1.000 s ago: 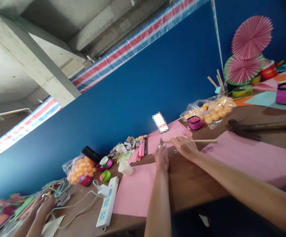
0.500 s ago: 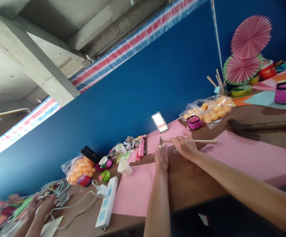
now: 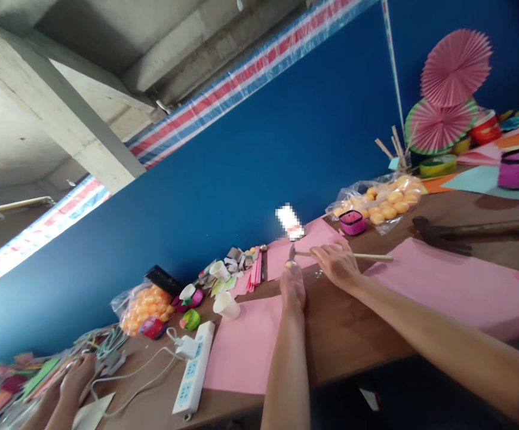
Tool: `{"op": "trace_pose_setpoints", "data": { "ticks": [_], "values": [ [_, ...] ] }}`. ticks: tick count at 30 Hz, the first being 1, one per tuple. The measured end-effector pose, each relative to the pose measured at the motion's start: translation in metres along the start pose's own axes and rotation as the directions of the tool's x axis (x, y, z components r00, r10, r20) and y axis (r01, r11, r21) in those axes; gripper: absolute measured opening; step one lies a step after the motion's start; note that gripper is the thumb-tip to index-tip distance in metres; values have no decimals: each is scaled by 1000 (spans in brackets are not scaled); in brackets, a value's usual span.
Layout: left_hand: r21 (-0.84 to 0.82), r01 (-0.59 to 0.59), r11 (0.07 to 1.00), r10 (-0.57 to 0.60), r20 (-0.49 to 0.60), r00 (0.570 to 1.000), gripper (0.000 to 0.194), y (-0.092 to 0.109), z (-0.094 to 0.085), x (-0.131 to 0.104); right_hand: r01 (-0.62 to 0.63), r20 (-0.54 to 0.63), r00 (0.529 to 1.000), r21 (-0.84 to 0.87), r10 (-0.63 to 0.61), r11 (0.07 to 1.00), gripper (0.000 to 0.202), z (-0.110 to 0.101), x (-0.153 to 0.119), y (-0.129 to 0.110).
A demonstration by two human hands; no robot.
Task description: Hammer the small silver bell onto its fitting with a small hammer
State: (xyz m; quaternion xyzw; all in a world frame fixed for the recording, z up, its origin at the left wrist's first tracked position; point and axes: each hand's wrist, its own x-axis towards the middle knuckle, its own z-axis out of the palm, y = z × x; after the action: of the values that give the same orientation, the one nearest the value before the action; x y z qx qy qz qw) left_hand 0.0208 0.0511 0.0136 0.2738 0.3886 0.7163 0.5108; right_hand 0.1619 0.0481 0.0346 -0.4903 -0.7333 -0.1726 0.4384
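My right hand (image 3: 337, 264) is wrapped round the pale wooden handle of a small hammer (image 3: 371, 257), which lies roughly level across the view. The hammer's dark metal head (image 3: 292, 252) is at the fingertips of my left hand (image 3: 292, 288). The fingers of that hand are curled about something small, shiny and pale; its kind is too small to make out. Just below my right hand, a few tiny shiny bits (image 3: 319, 274) lie on the brown table (image 3: 331, 334).
Pink sheets (image 3: 245, 352) lie on both sides. A larger claw hammer (image 3: 442, 233) is at the right, below a bag of orange balls (image 3: 389, 203). A paper cup (image 3: 227, 305) and power strip (image 3: 194, 370) stand left. A co-worker's hands (image 3: 77, 379) are at far left.
The small hammer's head has shifted slightly upward, with my right hand still round the handle. At far left the co-worker's hands have drawn closer together and moved slightly left.
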Motion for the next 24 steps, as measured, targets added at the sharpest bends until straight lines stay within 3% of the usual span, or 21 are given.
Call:
{"op": "trace_pose_setpoints", "data": {
  "ticks": [12,24],
  "values": [
    [58,-54,997,51,54,997,16,0,-1,-3,17,38,999,-6,-17,1000,24,0,-1,-2],
    [92,-70,993,65,63,996,15,-3,-4,2,-8,-49,999,16,9,1000,21,-7,2,-1]
  ]
}}
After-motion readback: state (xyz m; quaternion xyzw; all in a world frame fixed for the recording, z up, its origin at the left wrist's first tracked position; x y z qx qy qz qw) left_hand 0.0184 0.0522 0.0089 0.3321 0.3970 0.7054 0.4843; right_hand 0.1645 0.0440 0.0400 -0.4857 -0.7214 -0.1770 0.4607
